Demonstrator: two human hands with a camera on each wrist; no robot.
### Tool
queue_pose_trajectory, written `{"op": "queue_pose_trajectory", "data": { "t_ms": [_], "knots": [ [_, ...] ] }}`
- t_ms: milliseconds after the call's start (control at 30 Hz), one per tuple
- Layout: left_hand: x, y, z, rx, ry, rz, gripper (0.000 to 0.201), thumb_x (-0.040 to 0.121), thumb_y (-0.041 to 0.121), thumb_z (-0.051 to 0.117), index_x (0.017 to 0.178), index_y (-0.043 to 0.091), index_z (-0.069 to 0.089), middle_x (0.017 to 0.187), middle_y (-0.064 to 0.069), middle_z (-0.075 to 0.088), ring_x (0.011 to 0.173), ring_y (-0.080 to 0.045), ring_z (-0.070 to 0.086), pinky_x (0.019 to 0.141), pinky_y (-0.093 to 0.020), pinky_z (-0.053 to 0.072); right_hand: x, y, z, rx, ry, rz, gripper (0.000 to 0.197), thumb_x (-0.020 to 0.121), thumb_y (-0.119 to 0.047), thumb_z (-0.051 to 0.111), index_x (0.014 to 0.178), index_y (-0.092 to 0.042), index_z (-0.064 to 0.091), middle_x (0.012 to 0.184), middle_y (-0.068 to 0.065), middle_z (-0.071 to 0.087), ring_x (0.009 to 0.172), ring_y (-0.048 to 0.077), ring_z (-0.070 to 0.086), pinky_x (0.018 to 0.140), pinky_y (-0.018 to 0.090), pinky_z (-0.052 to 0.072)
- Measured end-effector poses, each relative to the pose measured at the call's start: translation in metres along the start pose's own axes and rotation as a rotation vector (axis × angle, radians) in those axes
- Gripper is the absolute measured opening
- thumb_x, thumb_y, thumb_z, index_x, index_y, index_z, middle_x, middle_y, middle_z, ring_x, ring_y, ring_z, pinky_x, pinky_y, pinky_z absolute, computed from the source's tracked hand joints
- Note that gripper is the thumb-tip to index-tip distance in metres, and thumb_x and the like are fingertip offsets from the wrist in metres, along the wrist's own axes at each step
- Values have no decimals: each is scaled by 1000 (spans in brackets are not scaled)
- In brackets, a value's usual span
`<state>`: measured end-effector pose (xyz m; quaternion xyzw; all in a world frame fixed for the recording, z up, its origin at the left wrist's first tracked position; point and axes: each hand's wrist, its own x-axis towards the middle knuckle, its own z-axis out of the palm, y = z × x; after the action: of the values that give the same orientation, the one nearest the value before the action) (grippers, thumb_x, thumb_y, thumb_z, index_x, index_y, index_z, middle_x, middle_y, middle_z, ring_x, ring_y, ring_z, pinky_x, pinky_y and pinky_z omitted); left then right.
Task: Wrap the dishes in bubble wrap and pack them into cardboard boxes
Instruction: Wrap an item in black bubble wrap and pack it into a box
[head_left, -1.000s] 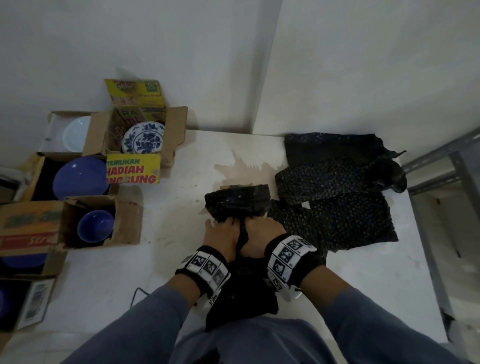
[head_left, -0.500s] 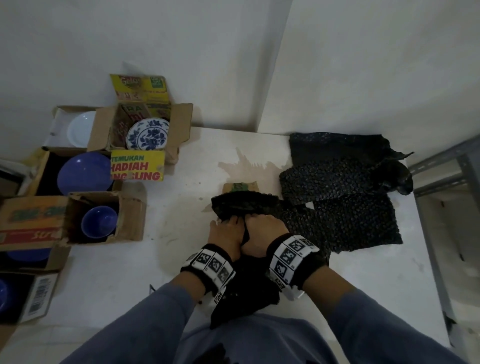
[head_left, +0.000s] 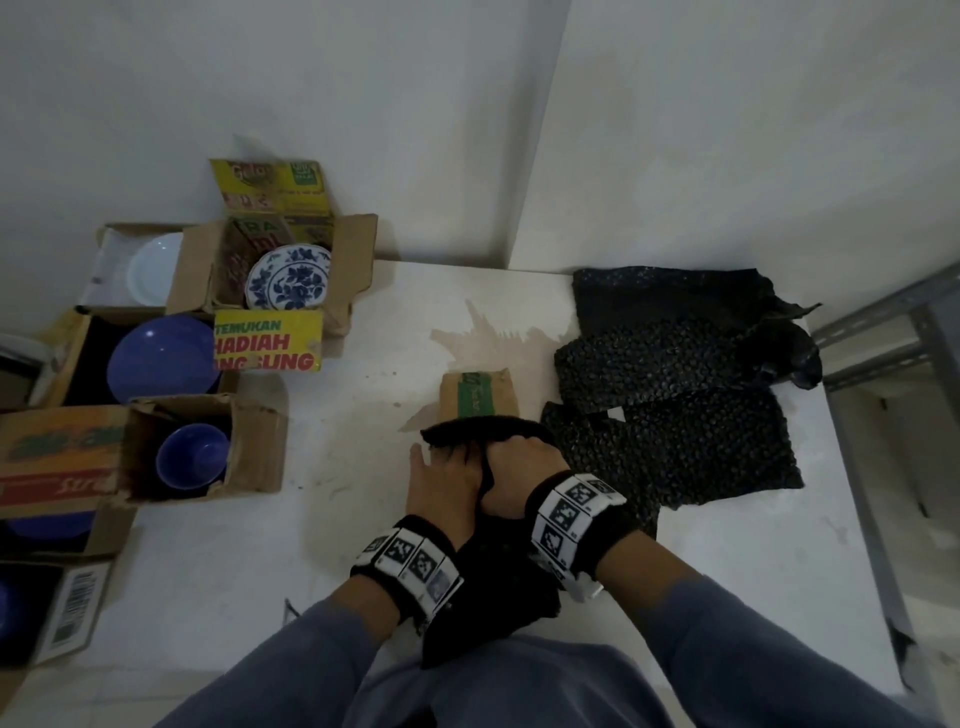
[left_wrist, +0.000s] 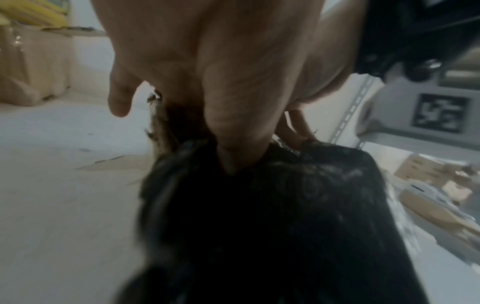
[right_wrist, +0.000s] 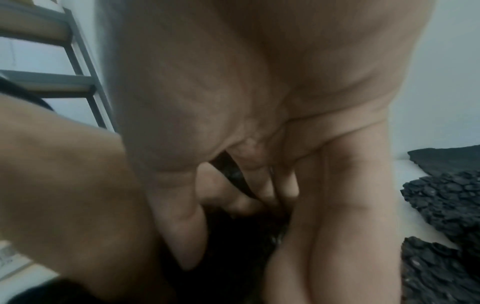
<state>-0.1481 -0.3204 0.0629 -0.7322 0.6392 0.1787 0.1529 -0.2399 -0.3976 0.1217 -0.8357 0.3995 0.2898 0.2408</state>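
Both my hands are on a black bubble wrap bundle (head_left: 485, 428) in the middle of the white surface (head_left: 249, 561). My left hand (head_left: 444, 467) grips its left side, and the thumb digs into the wrap (left_wrist: 285, 216) in the left wrist view. My right hand (head_left: 517, 457) holds the right side with fingers curled over the fold (right_wrist: 233, 236). A loose tail of wrap (head_left: 488, 597) runs back between my wrists. What is inside the bundle is hidden. A small cardboard box (head_left: 480, 395) with green print lies just behind it.
Spare black bubble wrap sheets (head_left: 675, 426) lie to the right. Open cardboard boxes at the left hold a patterned plate (head_left: 288, 278), a white plate (head_left: 156, 267), a blue plate (head_left: 161, 358) and a blue bowl (head_left: 192, 457). A grey metal rack (head_left: 883, 322) borders the right edge.
The bundle has been folded down flatter and drawn toward me. The small cardboard box behind it has come into view. Both hands stay on the wrap.
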Motion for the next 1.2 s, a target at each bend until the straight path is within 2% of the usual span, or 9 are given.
{"op": "queue_pose_trajectory", "data": {
  "t_ms": [200,367,533,600,700,800,933,1033,1200],
  "knots": [
    [11,0,-11,32,-80,55,64,90,34,51,147,16,28,142,-9,45,125,-28,48,111,-53,25,-2,1,3,24,-29,36,42,81,-36,63,112,-9,59,107,12,62,100,32,61,80,36,53],
    [-11,2,2,-36,160,25,48,89,32,51,136,19,49,131,-8,51,120,-29,50,101,-43,35,1,0,5,-1,-44,21,35,79,-37,62,103,-11,61,103,11,65,97,31,62,79,34,53],
    [-5,-2,-4,-36,17,28,63,94,35,47,151,19,25,149,-11,37,142,-33,27,118,-55,11,-5,3,6,16,11,9,38,80,-39,63,105,-11,60,101,10,64,93,30,63,77,35,55],
    [3,-1,-7,-21,-73,23,62,91,31,52,148,20,30,143,-10,44,139,-33,32,118,-56,8,-6,4,7,35,45,13,46,79,-40,63,114,-10,55,107,11,62,99,31,61,81,36,54],
    [10,-4,-12,-17,-78,57,38,87,29,55,125,20,51,125,-7,57,124,-29,47,116,-54,16,-2,6,7,15,37,24,53,79,-42,64,120,-11,53,112,11,61,102,32,60,82,37,53],
    [2,-4,-13,-49,2,73,29,87,29,55,115,20,56,119,-5,60,117,-28,52,108,-45,31,2,4,6,0,-15,21,43,78,-43,63,109,-13,59,105,10,64,96,30,62,79,34,54],
    [-17,-3,-1,-97,200,63,40,83,28,44,119,18,57,118,-6,58,112,-28,56,93,-40,40,3,4,6,-29,-43,14,41,79,-45,62,104,-13,61,100,9,65,93,29,63,79,35,56],
    [-12,-3,0,-63,89,32,50,90,30,45,138,18,41,139,-7,43,132,-30,39,112,-48,25,-1,4,10,-47,-2,11,47,81,-46,62,112,-12,58,106,9,63,96,29,62,79,36,54],
    [8,-1,-2,-60,-53,48,67,89,33,55,148,17,28,146,-8,33,132,-27,41,116,-52,18,-6,6,13,-21,151,-2,53,80,-40,62,122,-12,48,116,8,59,102,31,61,79,37,51]
  ]
}}
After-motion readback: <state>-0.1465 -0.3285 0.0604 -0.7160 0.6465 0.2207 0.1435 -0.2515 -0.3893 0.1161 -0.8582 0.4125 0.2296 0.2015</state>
